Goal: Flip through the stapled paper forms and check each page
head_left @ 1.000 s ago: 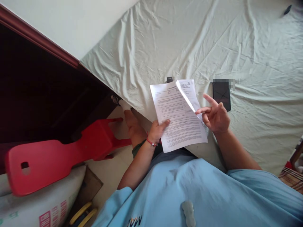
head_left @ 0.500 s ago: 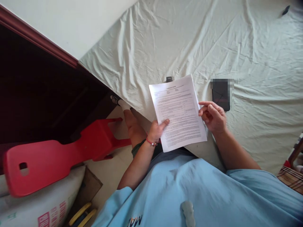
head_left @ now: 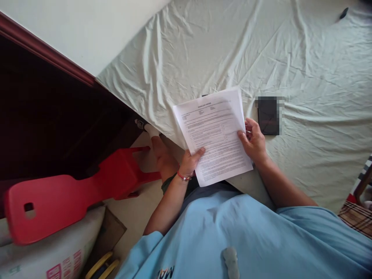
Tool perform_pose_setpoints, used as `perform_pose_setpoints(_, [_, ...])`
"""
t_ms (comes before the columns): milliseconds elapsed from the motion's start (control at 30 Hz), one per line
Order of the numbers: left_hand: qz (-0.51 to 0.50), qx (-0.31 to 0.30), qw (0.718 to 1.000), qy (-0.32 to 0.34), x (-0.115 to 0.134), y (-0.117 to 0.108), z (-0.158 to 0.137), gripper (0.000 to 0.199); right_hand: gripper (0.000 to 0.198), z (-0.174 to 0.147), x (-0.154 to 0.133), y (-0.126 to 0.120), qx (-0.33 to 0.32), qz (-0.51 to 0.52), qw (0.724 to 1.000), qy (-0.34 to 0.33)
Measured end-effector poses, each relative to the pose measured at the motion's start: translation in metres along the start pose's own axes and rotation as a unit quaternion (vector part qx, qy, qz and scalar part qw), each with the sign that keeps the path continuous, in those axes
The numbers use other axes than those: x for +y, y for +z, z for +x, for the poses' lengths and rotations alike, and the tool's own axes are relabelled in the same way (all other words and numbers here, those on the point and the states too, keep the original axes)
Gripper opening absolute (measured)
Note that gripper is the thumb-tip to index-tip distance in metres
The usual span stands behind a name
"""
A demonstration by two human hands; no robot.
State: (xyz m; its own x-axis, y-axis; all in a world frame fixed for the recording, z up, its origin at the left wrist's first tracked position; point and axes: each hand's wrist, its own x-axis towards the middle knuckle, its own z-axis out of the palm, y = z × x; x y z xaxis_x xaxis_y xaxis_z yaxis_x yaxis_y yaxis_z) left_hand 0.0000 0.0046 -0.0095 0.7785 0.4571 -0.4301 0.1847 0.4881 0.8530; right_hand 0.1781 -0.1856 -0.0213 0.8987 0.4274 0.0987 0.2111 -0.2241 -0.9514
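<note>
A thin stack of printed papers [head_left: 216, 143] is tilted in front of me, its text side up. My left hand [head_left: 190, 161] grips the lower left edge, thumb on top and fingers hidden beneath. At the right edge, my right hand [head_left: 255, 142] has its thumb on the top sheet and its fingers curled beside and behind the edge. A black tablet or phone [head_left: 269, 116], partly pixelated, lies on the pale sheet [head_left: 305, 162] just beyond my right hand. Behind the papers' top edge, a small black object [head_left: 205, 95] is mostly covered.
Left of my legs stands a red plastic chair [head_left: 52, 203], over a white printed sack [head_left: 37, 252] and a cardboard piece [head_left: 113, 228]. A small dark object [head_left: 343, 13] lies at the far right of the sheet. Plaid fabric [head_left: 353, 217] shows at the right edge.
My right hand has moved left and slightly up, from beside the papers' edge to gripping it with the thumb on top. The stack's upper part has shifted left, covering more of the small black object.
</note>
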Motion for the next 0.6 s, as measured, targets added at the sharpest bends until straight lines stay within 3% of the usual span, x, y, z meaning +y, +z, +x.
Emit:
perform_pose_setpoints(133, [-0.018,-0.018,1.0,-0.002,-0.002,-0.002,-0.003,0.056,0.057,0.0,-0.007,-0.003,-0.056,0.106,0.99,0.077])
perform_pose_setpoints(267, [-0.008,-0.012,1.0,0.026,-0.003,-0.004,-0.003,0.055,0.041,-0.003,-0.019,-0.005,-0.096,0.156,0.975,0.124])
perform_pose_setpoints(367, [0.008,-0.011,1.0,0.018,-0.003,-0.005,-0.002,0.053,0.034,-0.004,-0.022,-0.004,-0.043,0.121,0.988,0.089])
perform_pose_setpoints(467, [0.021,-0.008,1.0,0.019,-0.003,-0.005,-0.001,0.052,0.028,-0.002,-0.02,-0.004,0.023,0.023,0.999,0.019])
perform_pose_setpoints(600, [0.023,-0.009,0.999,0.021,-0.001,-0.002,0.001,0.054,0.019,0.0,-0.019,-0.007,0.051,-0.078,0.994,-0.052])
